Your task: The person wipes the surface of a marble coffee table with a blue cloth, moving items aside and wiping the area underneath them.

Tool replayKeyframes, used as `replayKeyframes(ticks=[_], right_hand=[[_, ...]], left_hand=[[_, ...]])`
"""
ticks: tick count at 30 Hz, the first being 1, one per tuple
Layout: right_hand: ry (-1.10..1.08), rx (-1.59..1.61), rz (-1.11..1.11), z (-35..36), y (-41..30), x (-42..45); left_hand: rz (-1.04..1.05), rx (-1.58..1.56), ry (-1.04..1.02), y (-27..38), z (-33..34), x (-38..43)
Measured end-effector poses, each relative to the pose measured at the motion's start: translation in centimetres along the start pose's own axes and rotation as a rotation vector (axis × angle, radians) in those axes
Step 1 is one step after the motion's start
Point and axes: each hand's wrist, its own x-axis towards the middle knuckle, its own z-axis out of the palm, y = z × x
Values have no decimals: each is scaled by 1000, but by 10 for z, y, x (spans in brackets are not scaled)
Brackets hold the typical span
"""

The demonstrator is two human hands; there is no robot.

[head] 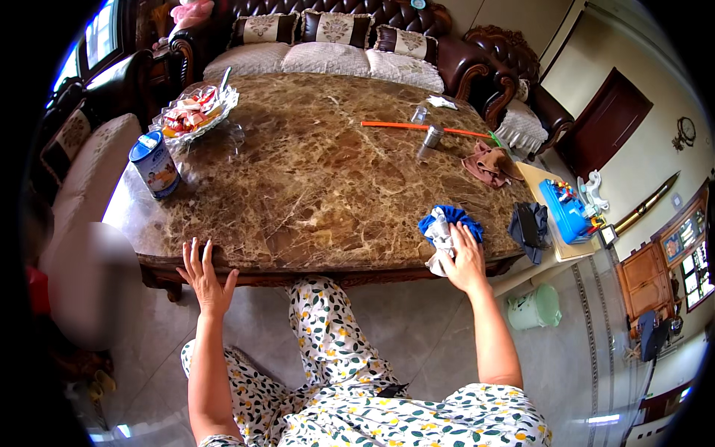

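Note:
My left hand [206,276] lies on the near edge of a brown marble tabletop [290,179], fingers spread and holding nothing. At the near right of the same table, my right hand [465,257] is laid over a bunched blue cloth [466,218], its fingers and thumb on it. A crumpled white-grey piece [440,237] lies against the cloth, partly under my thumb; its material is unclear. Right of this hand, a dark cloth with a flat black object [526,224] lies at the table's corner. A brown cloth [489,163] is bunched farther back.
A blue-lidded can [155,167] and a glass dish of wrapped snacks [192,114] stand left. An orange stick [391,124], a metal cup [433,136] and a clear glass [419,114] are back right. A blue toy [564,209] and green bin [534,307] are right. Someone blurred is at left.

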Motion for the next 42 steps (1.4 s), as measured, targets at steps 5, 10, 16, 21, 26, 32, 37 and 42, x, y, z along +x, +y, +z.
replayKeyframes(ticks=[5,10,16,21,26,32,37,42], right_hand=[[-72,7,132,10,55,46],[-116,-75,372,46,127,124],[-187,-124,470,66,106,194],[-354,-43,304,71,-2,185],[-227,47,-143,44,-35,104],[-126,132,-161,8,-2,49],[-177,53,134,38,20,88],[-190,22,242,49,-2,114]], left_hand=[[6,10,0,-4,-1,-1],[-25,-10,-33,3,1,2],[-33,-33,-43,4,4,6],[-35,-59,-113,4,-13,6],[-117,-828,-261,-27,-57,8],[-585,-812,-768,-128,-85,-71],[-1464,-1496,-730,-131,-61,-162],[-1502,-1594,-522,-115,-60,-172]])
